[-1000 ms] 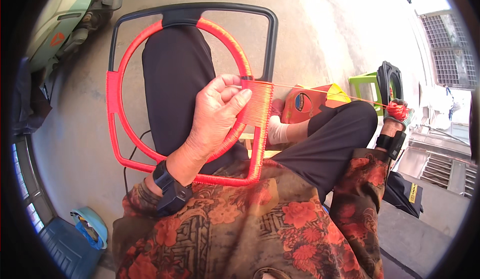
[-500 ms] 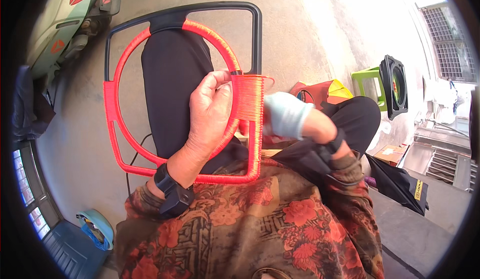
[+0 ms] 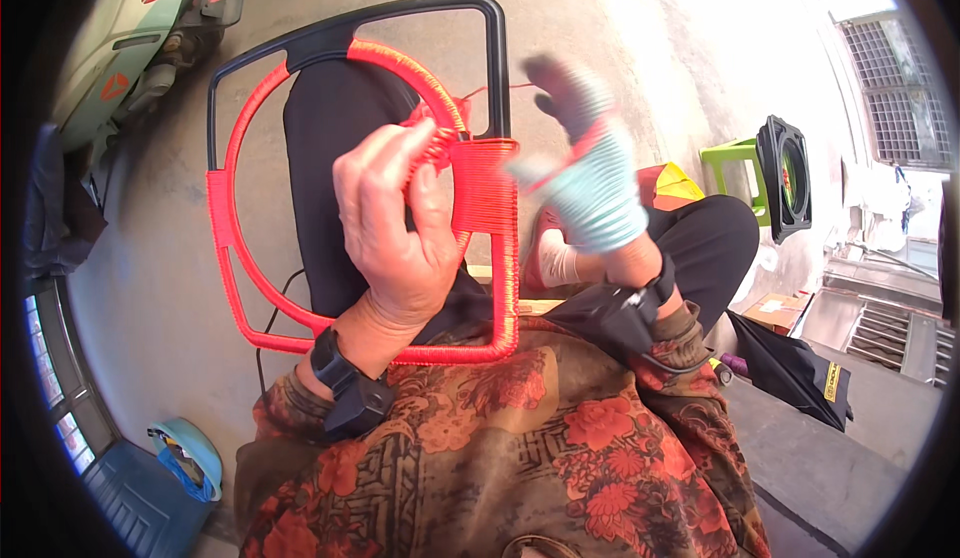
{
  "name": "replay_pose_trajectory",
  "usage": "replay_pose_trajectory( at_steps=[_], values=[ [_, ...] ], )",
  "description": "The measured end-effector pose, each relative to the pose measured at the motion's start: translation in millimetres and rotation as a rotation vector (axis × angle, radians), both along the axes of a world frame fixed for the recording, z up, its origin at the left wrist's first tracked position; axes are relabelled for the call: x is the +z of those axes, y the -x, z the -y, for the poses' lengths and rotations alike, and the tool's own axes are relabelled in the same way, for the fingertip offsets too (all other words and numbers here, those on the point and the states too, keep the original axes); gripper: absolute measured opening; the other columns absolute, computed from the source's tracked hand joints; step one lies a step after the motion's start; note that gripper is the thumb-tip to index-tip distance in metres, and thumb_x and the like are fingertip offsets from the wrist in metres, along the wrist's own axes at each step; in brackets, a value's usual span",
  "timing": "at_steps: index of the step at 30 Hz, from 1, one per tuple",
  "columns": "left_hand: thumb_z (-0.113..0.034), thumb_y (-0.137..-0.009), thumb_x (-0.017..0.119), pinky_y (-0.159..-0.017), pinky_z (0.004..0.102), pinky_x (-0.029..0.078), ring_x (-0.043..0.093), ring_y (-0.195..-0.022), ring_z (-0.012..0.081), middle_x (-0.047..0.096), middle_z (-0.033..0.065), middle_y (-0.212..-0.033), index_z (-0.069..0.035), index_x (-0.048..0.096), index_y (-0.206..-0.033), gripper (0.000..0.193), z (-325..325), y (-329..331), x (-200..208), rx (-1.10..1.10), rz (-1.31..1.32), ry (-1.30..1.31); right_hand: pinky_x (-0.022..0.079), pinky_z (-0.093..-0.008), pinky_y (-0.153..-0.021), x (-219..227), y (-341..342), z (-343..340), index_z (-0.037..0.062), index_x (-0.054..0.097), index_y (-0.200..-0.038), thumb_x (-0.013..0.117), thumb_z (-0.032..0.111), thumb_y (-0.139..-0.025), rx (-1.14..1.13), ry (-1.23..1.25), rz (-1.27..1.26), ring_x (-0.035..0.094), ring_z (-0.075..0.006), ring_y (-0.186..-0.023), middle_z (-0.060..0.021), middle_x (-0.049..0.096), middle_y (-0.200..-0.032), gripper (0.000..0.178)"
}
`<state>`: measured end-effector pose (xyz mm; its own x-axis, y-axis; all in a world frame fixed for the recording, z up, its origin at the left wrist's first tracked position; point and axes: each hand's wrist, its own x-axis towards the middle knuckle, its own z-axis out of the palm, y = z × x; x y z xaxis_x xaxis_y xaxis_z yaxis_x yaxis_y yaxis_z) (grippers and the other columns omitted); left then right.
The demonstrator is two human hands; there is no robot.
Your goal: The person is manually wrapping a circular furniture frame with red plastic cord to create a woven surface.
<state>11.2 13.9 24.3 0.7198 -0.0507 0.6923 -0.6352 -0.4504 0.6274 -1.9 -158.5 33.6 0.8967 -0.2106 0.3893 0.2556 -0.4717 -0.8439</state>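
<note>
A black frame (image 3: 497, 68) with a round ring inside it lies across my left thigh. Red cord (image 3: 485, 188) is wound closely round its lower part and much of the ring. My bare left hand (image 3: 390, 223) is closed on a bunch of red cord (image 3: 432, 145) at the ring's right side. A thin strand runs from there toward the dark fingertips of my right hand (image 3: 585, 173), raised right of the frame in a light blue glove. That hand is blurred, its thumb spread from the fingers; whether it grips the strand is unclear.
A green stool (image 3: 732, 163) with a black frame (image 3: 788, 178) leaning on it stands at right. A red and yellow bag (image 3: 672, 186) lies beyond my right knee. A scooter (image 3: 125, 48) is at far left, a blue container (image 3: 190, 455) at lower left.
My right hand has risen from beside the frame, its thumb now spread. My left hand has shifted left and now holds the bunched cord. The frame has moved slightly left.
</note>
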Motion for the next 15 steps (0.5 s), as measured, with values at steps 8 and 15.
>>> replay_pose_trajectory(
  at_steps=[8, 15],
  values=[
    [-0.009, -0.092, 0.057, -0.085, 0.0315, 0.049, 0.057, -0.097, 0.0200, 0.056, 0.0151, -0.109, 0.003, 0.051, -0.118, 0.030, 8, 4, -8, -0.223, -0.281, 0.374, 0.051, -0.0285, -0.077, 15, 4, -12, 0.0031, 0.059, -0.107, 0.068, 0.003, -0.078, -0.029, -0.829, -0.093, 0.061, -0.0138, -0.085, -0.0067, 0.066, -0.101, 0.030],
    [-0.015, -0.099, 0.051, -0.073, 0.0234, 0.051, 0.060, -0.084, 0.0080, 0.063, 0.0062, -0.096, 0.003, 0.053, -0.113, 0.023, 15, 4, -16, -0.537, -1.089, 0.758, 0.052, -0.0406, -0.072, 48, 27, 47, 0.0057, 0.060, -0.088, 0.068, 0.015, -0.072, 0.011, 0.855, -0.285, 0.063, -0.0345, -0.079, -0.0161, 0.064, -0.086, 0.020]
  ],
)
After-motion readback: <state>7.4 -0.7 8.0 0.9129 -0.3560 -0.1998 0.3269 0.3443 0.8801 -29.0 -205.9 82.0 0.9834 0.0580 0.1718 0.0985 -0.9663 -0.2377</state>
